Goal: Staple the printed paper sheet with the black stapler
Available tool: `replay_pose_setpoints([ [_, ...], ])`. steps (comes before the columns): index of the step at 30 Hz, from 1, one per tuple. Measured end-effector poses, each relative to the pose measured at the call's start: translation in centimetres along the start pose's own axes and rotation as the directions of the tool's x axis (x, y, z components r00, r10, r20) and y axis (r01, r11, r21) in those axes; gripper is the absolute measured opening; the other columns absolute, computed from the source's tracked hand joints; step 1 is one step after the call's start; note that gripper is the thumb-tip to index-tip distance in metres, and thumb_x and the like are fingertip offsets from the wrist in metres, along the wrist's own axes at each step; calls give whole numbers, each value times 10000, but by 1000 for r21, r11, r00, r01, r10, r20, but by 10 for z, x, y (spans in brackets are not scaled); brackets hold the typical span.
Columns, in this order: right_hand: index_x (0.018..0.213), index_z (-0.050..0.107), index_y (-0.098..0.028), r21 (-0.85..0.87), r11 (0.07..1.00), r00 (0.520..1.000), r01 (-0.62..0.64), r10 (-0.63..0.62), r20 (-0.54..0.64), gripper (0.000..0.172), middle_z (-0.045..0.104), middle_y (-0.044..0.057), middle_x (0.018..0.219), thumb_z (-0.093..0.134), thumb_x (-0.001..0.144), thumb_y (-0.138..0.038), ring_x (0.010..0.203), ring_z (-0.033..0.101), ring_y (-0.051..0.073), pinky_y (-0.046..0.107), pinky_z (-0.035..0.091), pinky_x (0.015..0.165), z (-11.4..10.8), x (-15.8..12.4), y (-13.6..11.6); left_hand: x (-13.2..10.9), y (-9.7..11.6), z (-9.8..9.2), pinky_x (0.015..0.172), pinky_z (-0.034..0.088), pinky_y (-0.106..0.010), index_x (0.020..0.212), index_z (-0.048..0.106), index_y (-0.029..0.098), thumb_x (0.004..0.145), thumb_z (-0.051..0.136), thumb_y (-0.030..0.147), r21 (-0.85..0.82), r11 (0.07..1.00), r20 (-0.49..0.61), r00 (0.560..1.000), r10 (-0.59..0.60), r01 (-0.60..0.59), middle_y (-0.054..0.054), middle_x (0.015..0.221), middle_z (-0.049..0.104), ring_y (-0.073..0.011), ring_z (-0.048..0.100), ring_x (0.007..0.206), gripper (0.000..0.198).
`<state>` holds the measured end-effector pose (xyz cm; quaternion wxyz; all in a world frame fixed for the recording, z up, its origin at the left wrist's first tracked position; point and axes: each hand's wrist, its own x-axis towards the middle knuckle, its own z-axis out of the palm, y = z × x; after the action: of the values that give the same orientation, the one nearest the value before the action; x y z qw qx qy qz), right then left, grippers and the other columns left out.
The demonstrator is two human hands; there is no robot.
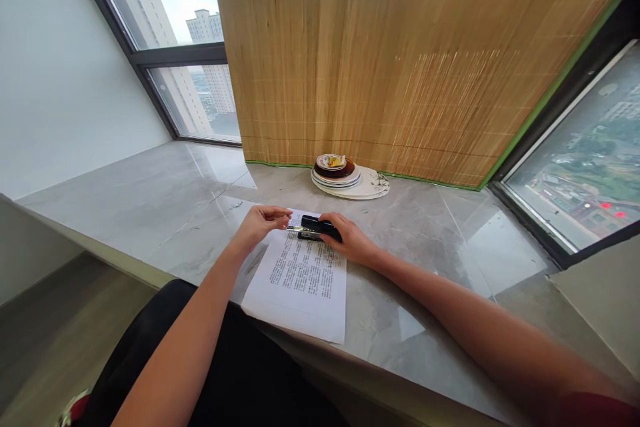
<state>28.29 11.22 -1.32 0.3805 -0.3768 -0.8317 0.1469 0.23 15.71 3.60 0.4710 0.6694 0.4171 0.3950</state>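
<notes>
A black stapler (320,224) rests over the upper part of a printed sheet of paper (295,307), with a shiny metal strip showing between its top and base. My right hand (350,239) wraps round the stapler's rear end from the right. At its front end, my left hand (263,223) is closed in a pinch, thumb and fingertips right by the tip of the metal strip. Whatever may lie between those fingertips is too small to make out. The sheet's near edge reaches the ledge's front edge.
Behind the paper, small stacked plates (336,173) stand on a white oval plate (375,185) with a dark branch pattern. A bamboo blind (380,67) hangs at the back of the grey marbled ledge (430,240). Windows flank it. Handwriting shows on paper left of my left hand.
</notes>
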Motion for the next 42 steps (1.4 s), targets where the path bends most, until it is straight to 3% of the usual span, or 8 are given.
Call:
replay_pose_setpoints([
  [5, 1315, 536, -263, 17, 1000, 1000, -1, 1, -1, 343, 656, 94, 1254, 604, 979, -273, 1146, 627, 263, 454, 513, 1009, -1, 1, 0, 2, -1, 5, 756, 536, -343, 1032, 817, 201, 704, 868, 414, 296, 949, -31, 991, 127, -112, -66, 895, 788, -228, 711, 839, 394],
  [12, 1306, 546, -267, 33, 999, 1000, -13, 13, -3, 305, 663, 90, 1249, 568, 1007, -325, 1145, 624, 261, 450, 508, 1003, -1, 2, 1, 4, -7, 8, 754, 473, -343, 941, 839, 248, 770, 804, 400, 443, 880, 94, 985, 146, -173, -48, 955, 791, -216, 662, 829, 231],
  [18, 1298, 550, -263, 34, 999, 1000, -15, 15, -6, 301, 670, 88, 1220, 574, 1003, -318, 1122, 631, 258, 435, 508, 992, -3, 2, -2, 5, -15, 14, 880, 498, -359, 877, 830, 251, 734, 813, 296, 439, 872, 126, 976, 177, -215, -47, 1017, 750, -236, 680, 958, 151],
  [31, 1292, 550, -239, 36, 999, 1000, -18, 18, -6, 318, 662, 107, 1254, 580, 996, -351, 1138, 629, 267, 446, 508, 995, -4, 3, -4, 14, -29, 22, 822, 515, -343, 924, 828, 231, 756, 774, 338, 424, 874, 127, 971, 200, -236, -50, 996, 750, -219, 663, 876, 206],
  [36, 1301, 550, -248, 33, 999, 1000, -21, 21, -2, 328, 658, 104, 1263, 589, 987, -335, 1152, 625, 270, 450, 508, 1002, -4, 3, -4, 14, -26, 21, 791, 515, -337, 950, 832, 233, 758, 776, 345, 447, 872, 126, 979, 158, -198, -54, 990, 760, -227, 669, 878, 229],
  [42, 1287, 544, -250, 29, 999, 1000, -19, 19, -11, 327, 658, 95, 1249, 602, 966, -271, 1137, 623, 263, 439, 506, 996, -3, 2, -3, 9, -17, 24, 820, 501, -333, 930, 841, 251, 774, 776, 320, 468, 850, 124, 970, 208, -242, -38, 946, 755, -211, 656, 840, 182],
])
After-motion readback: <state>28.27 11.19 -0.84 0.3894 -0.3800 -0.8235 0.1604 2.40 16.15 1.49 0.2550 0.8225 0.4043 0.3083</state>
